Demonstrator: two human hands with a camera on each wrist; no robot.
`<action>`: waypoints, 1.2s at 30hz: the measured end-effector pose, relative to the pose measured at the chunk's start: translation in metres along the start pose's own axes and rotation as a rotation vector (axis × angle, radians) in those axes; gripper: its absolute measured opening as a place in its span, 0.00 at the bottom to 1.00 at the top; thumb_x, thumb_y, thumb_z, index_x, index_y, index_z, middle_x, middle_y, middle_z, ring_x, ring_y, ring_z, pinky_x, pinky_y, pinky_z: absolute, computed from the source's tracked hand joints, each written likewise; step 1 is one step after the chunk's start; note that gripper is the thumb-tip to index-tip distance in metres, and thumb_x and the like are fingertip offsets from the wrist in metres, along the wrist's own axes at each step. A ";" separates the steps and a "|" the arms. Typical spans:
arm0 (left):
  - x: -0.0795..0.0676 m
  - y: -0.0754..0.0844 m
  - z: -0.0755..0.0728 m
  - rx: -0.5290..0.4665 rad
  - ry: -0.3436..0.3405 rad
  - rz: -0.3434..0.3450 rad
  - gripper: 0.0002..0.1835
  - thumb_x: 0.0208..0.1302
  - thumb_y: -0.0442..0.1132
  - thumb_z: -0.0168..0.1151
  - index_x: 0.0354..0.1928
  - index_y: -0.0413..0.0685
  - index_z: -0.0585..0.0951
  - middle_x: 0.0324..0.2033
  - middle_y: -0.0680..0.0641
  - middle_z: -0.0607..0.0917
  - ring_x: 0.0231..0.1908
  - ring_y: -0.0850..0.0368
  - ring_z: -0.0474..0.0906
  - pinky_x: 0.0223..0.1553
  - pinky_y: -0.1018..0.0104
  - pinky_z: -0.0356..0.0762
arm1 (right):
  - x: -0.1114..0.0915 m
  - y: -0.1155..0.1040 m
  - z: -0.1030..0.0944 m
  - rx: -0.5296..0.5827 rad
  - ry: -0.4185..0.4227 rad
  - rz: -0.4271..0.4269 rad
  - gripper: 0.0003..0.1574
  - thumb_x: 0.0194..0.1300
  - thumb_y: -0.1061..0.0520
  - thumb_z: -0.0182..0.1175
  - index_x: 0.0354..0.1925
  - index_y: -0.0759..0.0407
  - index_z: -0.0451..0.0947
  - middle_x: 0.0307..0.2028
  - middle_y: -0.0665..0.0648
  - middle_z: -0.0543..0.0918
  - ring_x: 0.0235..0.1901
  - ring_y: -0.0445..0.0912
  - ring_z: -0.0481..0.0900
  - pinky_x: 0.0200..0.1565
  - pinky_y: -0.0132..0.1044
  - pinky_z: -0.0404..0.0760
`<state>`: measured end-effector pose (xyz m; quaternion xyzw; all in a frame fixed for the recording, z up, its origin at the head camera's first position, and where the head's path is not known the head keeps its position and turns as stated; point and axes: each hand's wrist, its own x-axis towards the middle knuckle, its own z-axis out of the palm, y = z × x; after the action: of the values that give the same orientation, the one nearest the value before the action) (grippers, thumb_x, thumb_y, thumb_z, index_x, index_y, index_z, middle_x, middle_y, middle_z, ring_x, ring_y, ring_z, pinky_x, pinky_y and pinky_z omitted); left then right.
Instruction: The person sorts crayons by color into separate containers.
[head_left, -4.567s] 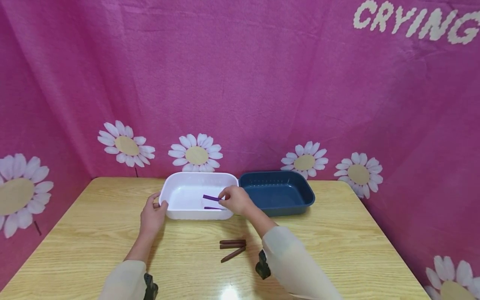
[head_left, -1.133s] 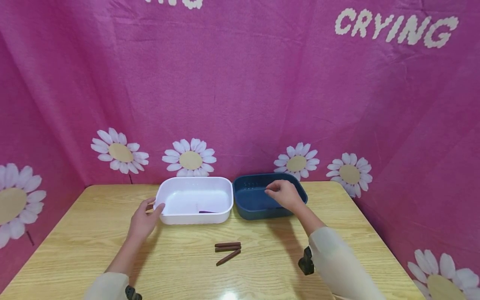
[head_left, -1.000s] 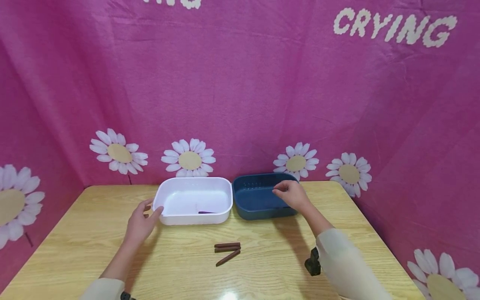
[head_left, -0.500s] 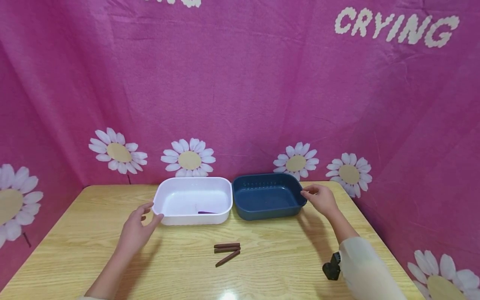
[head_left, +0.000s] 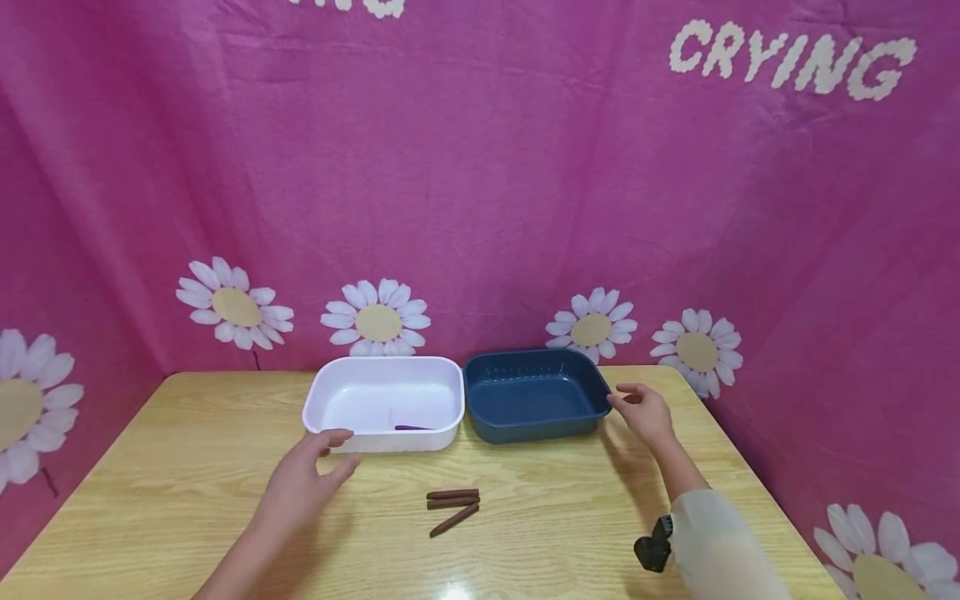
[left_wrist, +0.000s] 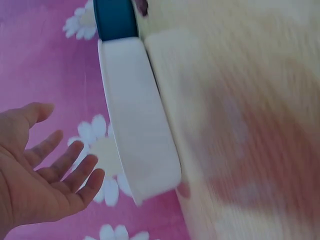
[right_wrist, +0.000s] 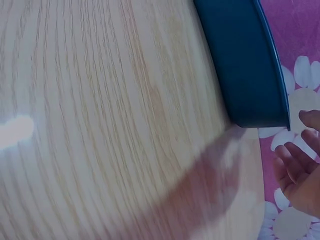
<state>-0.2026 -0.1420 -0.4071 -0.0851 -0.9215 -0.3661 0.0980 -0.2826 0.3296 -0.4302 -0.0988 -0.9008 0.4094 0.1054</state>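
My left hand (head_left: 303, 479) is off the white basin (head_left: 382, 444), in front of its near left corner, with loosely spread fingers and nothing in them. The left wrist view shows the palm side of this left hand (left_wrist: 47, 172), apart from the basin's wall (left_wrist: 142, 120). One purple strip (head_left: 412, 427) lies inside the white basin along the near wall. At the right end of the dark blue basin (head_left: 536, 432) is my right hand (head_left: 647, 415), fingertips close to the rim. Its fingers (right_wrist: 295, 162) bend loosely around nothing in the right wrist view.
Three slim brown sticks (head_left: 453, 505) lie on the wooden table (head_left: 525, 533) in front of the basins, one of them slanted. The two basins stand side by side at the table's back edge, before a pink flowered cloth (head_left: 480, 208).
My right hand held a purple strip over the white basin, then passed over the blue one to its right end. My left hand has left the white basin's left edge, moving nearer and rightward.
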 end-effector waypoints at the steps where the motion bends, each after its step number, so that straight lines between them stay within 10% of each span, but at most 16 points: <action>1: -0.001 0.003 0.004 -0.009 -0.018 0.004 0.19 0.58 0.43 0.64 0.51 0.44 0.79 0.47 0.39 0.83 0.49 0.43 0.77 0.51 0.48 0.73 | 0.000 0.000 0.002 0.013 0.003 0.012 0.28 0.64 0.53 0.57 0.57 0.70 0.70 0.46 0.73 0.78 0.47 0.60 0.77 0.40 0.36 0.76; 7: -0.008 0.019 0.032 -0.022 -0.082 0.079 0.14 0.54 0.41 0.67 0.44 0.47 0.82 0.40 0.47 0.85 0.44 0.50 0.80 0.48 0.55 0.75 | 0.002 0.000 0.013 0.055 0.015 0.044 0.30 0.66 0.53 0.55 0.60 0.70 0.66 0.49 0.75 0.77 0.49 0.62 0.76 0.46 0.43 0.77; 14: -0.014 0.030 0.059 0.044 -0.197 0.228 0.12 0.51 0.41 0.69 0.39 0.50 0.83 0.37 0.52 0.84 0.41 0.53 0.79 0.43 0.59 0.75 | 0.002 0.001 0.019 0.107 0.021 0.062 0.29 0.66 0.56 0.54 0.61 0.71 0.66 0.50 0.77 0.75 0.38 0.55 0.82 0.34 0.28 0.78; 22: -0.013 0.032 0.082 0.042 -0.374 0.252 0.10 0.53 0.41 0.67 0.37 0.48 0.84 0.31 0.51 0.82 0.32 0.58 0.76 0.31 0.67 0.71 | 0.003 0.002 0.025 0.125 0.057 0.070 0.28 0.65 0.59 0.54 0.60 0.71 0.67 0.49 0.77 0.77 0.28 0.38 0.78 0.28 0.24 0.73; 36: -0.014 0.028 0.105 0.096 -0.414 0.287 0.03 0.51 0.37 0.66 0.29 0.48 0.82 0.22 0.57 0.76 0.25 0.67 0.68 0.29 0.70 0.69 | 0.002 -0.003 0.028 0.143 0.043 0.087 0.27 0.65 0.59 0.53 0.60 0.70 0.67 0.48 0.76 0.77 0.27 0.36 0.75 0.28 0.24 0.72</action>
<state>-0.1954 -0.0505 -0.4674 -0.2834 -0.9168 -0.2789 -0.0380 -0.2920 0.3081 -0.4459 -0.1387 -0.8616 0.4749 0.1137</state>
